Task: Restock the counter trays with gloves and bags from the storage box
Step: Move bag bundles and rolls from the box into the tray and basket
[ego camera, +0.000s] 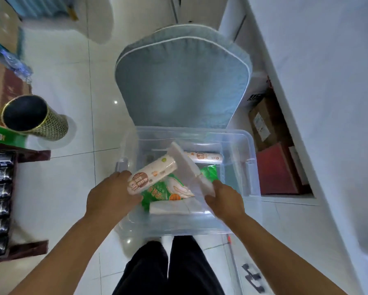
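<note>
The left hand (109,194) is wrapped around one end of a white roll of bags (152,174) with brown and orange print, and also pinches a green packet (164,191) that shows a printed glove, held just beneath the roll. The right hand (224,200) grips the lower corner of a flat white pack (188,168), which tilts up and leans against the far end of the roll. Both hands sit over a clear plastic storage box (248,145) on a pale tiled floor. Inside the box, a second white roll (202,156) lies against the far wall, and a folded white sheet (170,208) rests on the bottom nearest the person. A blue cushioned chair (182,86) stands just behind the box. Dark trouser legs (168,267) show below.
</note>
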Motion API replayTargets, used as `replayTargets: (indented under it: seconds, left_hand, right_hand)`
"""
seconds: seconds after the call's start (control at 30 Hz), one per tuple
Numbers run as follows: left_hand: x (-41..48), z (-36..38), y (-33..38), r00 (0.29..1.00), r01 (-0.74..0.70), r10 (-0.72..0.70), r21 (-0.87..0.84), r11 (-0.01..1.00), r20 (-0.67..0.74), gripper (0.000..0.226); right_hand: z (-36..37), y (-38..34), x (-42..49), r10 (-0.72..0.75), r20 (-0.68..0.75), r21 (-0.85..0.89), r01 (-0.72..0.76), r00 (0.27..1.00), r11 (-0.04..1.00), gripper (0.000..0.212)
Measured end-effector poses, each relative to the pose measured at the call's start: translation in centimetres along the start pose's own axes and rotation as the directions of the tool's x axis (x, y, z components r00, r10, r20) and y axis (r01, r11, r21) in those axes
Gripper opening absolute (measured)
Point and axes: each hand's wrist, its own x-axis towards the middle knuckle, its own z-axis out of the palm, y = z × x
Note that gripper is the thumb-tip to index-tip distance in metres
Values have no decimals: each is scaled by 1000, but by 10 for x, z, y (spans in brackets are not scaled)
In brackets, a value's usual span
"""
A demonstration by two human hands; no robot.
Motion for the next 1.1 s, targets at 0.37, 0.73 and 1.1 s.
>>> replayTargets:
  seconds: [0.37,0.73,1.1]
  left_hand:
    - [-35,-57,93,906,-412,403,-48,910,-126,34]
    - [-107,-69,248,688,-721,715,-10,693,-123,30]
    - [-164,-30,385,577,-815,811,2,580,-98,26]
  right_hand:
    - [-102,3,-153,339,-479,298,-213,810,930,22]
    - [-170,70,-274,648,-653,602,-250,392,758,13]
    - [-197,217,-316,863,-419,866,-162,280,473,17]
